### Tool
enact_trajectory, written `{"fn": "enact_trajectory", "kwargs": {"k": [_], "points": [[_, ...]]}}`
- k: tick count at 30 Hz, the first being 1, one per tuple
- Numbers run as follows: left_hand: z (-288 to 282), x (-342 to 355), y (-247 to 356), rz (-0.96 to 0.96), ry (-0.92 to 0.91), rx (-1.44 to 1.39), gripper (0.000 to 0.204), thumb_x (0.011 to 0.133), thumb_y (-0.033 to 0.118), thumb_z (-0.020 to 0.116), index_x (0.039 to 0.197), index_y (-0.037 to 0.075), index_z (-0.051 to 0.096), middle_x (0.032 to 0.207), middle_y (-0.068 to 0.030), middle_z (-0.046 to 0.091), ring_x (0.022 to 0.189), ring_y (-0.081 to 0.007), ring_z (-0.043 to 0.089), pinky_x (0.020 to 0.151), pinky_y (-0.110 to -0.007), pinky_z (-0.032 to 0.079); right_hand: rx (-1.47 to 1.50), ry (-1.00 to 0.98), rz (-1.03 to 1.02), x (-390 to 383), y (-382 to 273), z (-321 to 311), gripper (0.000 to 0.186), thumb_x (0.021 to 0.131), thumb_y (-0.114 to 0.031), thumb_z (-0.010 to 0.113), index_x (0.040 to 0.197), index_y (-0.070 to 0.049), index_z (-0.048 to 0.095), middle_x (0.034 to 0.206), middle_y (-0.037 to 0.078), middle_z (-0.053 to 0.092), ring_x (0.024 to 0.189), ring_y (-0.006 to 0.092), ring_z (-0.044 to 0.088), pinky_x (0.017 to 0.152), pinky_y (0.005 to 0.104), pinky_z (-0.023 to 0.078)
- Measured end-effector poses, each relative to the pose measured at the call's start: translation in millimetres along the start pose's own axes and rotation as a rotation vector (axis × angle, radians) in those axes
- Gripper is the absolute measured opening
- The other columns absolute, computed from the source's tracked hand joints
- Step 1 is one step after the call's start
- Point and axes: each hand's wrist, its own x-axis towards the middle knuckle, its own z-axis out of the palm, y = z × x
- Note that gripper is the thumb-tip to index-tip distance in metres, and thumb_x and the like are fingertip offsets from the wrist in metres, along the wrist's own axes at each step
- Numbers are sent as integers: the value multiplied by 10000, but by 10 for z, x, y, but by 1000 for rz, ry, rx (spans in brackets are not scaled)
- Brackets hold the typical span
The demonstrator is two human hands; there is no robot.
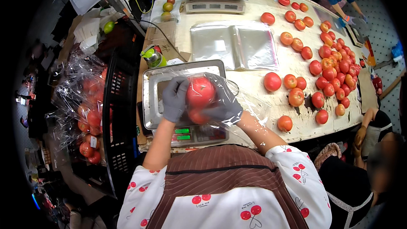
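Over the metal scale tray [149, 78], both my gloved hands hold a clear plastic bag [255, 109] with tomatoes in it. One red tomato [200, 92] is uppermost, and a second tomato [197, 116] shows below it. My left hand [174, 99] is closed on the bag beside the upper tomato, thumb and fingers at its left side. Around the right side curls my right hand [224, 105], partly behind the shiny film, its fingers reaching the lower tomato. The bag's loose end trails over my right forearm. Beneath is the scale [205, 135] with a lit green display.
Flat clear bags [233, 44] lie in a stack beyond the tray. Many loose tomatoes [328, 74] cover the table's right side. A second scale [215, 6] stands at the back. At left, a black crate [121, 123] adjoins bagged tomatoes [91, 118]. Other people are at right.
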Motion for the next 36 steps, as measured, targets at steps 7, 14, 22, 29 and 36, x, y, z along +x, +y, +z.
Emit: {"fn": "enact_trajectory", "kwargs": {"k": [7, 14, 22, 29, 36], "points": [[-10, 94, -155, 14, 334, 109, 137, 919, 147, 540, 882, 20, 579, 699, -12, 539, 657, -104, 505, 619, -255, 442, -13, -42, -49, 34, 191, -99, 870, 542, -231, 836, 1289, -49, 429, 1270, 193, 414, 1134, 362, 466, 979, 422, 408], [69, 159, -236, 28, 269, 100, 168, 942, 191, 507, 890, 54, 588, 723, 17, 517, 609, -37, 424, 499, -200, 350, -40, -23, -89, 104, 98, 12, 858, 558, -209, 807, 1300, -60, 404, 1297, 180, 407, 1222, 355, 383, 1026, 404, 349], [-419, 306, -709, -461, 748, -500, 242, 933, 249, 525, 886, 20, 586, 809, -35, 593, 686, -138, 558, 619, -269, 471, -85, 396, 46, -199, 87, -151, 782, 552, -261, 836, 1189, -37, 443, 1110, 144, 442, 1002, 304, 495, 875, 412, 451], [-1097, 477, -754, -205, 621, -44, 283, 870, 235, 634, 989, -19, 592, 892, -79, 607, 775, -143, 556, 714, -265, 468, 1058, 499, 385, -970, 284, -589, 820, 644, -199, 786, 1331, -41, 368, 1306, 123, 444, 1194, 234, 455, 978, 362, 418], [378, 63, 972, -36, -217, -20, 380, 819, 101, 621, 1167, -2, 508, 1177, -117, 519, 1043, -186, 503, 893, -303, 416, 361, 502, 135, -1070, -323, -992, 830, 573, -173, 828, 1276, -72, 399, 1250, 131, 456, 1147, 269, 479, 957, 375, 420]]}}
